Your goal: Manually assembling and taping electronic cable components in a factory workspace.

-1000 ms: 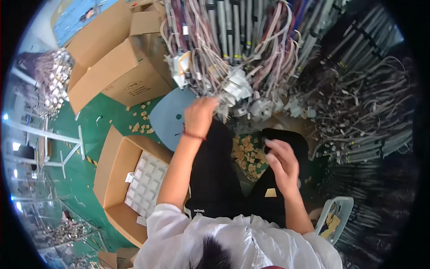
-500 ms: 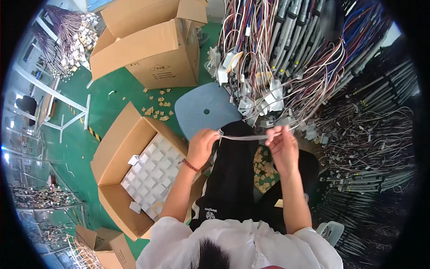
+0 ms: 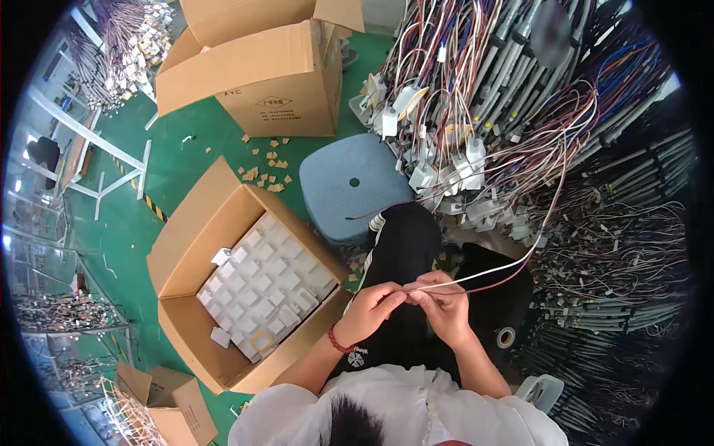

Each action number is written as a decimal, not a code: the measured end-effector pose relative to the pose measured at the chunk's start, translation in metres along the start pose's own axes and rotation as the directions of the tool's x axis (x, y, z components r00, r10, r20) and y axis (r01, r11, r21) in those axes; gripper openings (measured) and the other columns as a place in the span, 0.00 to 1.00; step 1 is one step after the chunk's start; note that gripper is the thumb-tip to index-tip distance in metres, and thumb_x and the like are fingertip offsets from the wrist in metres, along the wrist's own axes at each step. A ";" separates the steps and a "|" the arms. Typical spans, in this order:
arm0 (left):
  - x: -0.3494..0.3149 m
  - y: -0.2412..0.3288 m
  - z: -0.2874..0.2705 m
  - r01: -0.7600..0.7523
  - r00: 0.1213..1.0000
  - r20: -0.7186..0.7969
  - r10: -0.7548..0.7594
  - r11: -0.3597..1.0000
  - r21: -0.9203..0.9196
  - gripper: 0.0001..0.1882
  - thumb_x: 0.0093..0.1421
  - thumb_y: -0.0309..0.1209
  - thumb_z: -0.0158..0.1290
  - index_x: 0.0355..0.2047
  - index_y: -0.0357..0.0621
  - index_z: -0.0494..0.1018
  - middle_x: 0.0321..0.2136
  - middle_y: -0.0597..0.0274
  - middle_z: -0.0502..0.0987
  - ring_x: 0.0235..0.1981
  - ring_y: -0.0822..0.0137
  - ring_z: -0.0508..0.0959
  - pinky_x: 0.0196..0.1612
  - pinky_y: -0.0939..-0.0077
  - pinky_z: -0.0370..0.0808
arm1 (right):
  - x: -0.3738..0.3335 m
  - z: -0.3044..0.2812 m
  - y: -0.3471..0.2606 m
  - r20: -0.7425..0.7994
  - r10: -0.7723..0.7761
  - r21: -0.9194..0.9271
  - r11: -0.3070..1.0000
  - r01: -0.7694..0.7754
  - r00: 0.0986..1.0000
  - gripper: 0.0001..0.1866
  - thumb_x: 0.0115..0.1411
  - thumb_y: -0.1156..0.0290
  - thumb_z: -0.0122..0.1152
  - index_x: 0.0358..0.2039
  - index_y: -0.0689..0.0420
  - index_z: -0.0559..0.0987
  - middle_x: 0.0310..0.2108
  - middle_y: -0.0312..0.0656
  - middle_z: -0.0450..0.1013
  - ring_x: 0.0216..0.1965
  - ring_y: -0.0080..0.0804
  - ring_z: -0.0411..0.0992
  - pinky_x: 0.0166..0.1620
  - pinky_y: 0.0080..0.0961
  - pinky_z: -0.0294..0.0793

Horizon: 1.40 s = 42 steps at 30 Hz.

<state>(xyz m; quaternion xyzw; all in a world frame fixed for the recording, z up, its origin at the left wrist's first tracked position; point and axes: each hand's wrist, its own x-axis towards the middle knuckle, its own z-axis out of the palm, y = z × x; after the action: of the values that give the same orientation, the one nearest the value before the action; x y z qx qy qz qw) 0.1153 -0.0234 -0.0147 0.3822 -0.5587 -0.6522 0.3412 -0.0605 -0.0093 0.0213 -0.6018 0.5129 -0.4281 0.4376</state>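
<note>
My two hands meet over my black-trousered lap, fingertips together. A white wire (image 3: pixel 500 265) and a brownish-red wire (image 3: pixel 497 285) run from the pinch, curving up to the right toward the hanging bundles. My left hand (image 3: pixel 374 311) is closed, thumb and finger pinching the wires near their ends. Beside it, my right hand (image 3: pixel 446 311) is closed too, with the wires crossing its fingers. The exact wire tips are hidden between the fingers. Next to my right forearm lies a small ring-shaped roll (image 3: pixel 506 338), apparently tape.
A blue-grey stool (image 3: pixel 327 186) stands ahead, a thin dark wire across it. Thick bundles of wire harness (image 3: pixel 513 67) with white connectors fill the right side. An open carton (image 3: pixel 186 327) at left holds rows of white blocks; another large carton (image 3: pixel 282 89) stands beyond. Cardboard scraps litter the green floor.
Both hands have come down toward my lap and together. The pale strip stretched between them is no longer visible; the white and red wires now run into their fingers.
</note>
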 end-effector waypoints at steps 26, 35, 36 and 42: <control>-0.119 -0.271 -0.348 0.789 0.048 -0.977 0.207 0.592 0.165 0.26 0.48 0.25 0.53 0.51 0.40 0.65 0.51 0.44 0.67 0.54 0.47 0.66 0.56 0.59 0.65 | -0.018 0.009 0.028 -0.169 0.505 0.231 0.855 -0.464 0.846 0.06 0.61 0.74 0.53 0.35 0.63 0.72 0.32 0.46 0.74 0.25 0.24 0.72 0.31 0.21 0.76; -0.136 -0.364 -0.507 0.559 -0.180 -0.983 -0.041 0.817 -0.137 0.38 0.45 0.41 0.64 0.52 0.32 0.63 0.50 0.41 0.70 0.51 0.49 0.72 0.54 0.64 0.67 | 0.003 0.025 0.024 -0.119 0.551 0.225 0.826 -0.518 0.826 0.06 0.58 0.74 0.57 0.32 0.64 0.73 0.31 0.47 0.74 0.26 0.25 0.73 0.31 0.22 0.77; -0.133 -0.368 -0.511 0.166 -0.073 -0.941 -0.330 0.927 -0.338 0.40 0.45 0.45 0.64 0.53 0.33 0.62 0.51 0.43 0.70 0.51 0.48 0.72 0.54 0.64 0.68 | 0.005 0.026 0.023 -0.127 0.554 0.217 0.825 -0.522 0.823 0.06 0.58 0.74 0.57 0.32 0.64 0.73 0.31 0.47 0.74 0.26 0.25 0.73 0.31 0.22 0.77; -0.065 -0.349 -0.442 0.741 0.025 -0.990 -0.137 0.668 -0.073 0.37 0.46 0.55 0.60 0.48 0.40 0.71 0.50 0.42 0.71 0.53 0.48 0.69 0.53 0.59 0.69 | 0.013 0.033 0.026 -0.163 0.592 0.116 0.806 -0.580 0.790 0.06 0.57 0.76 0.56 0.34 0.64 0.72 0.32 0.48 0.74 0.25 0.25 0.72 0.31 0.21 0.76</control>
<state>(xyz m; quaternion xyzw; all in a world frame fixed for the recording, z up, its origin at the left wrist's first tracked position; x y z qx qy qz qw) 0.5289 -0.1242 -0.3898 0.9254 -0.2004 -0.1774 0.2683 -0.0341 -0.0216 -0.0113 -0.3559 0.7004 -0.3423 0.5153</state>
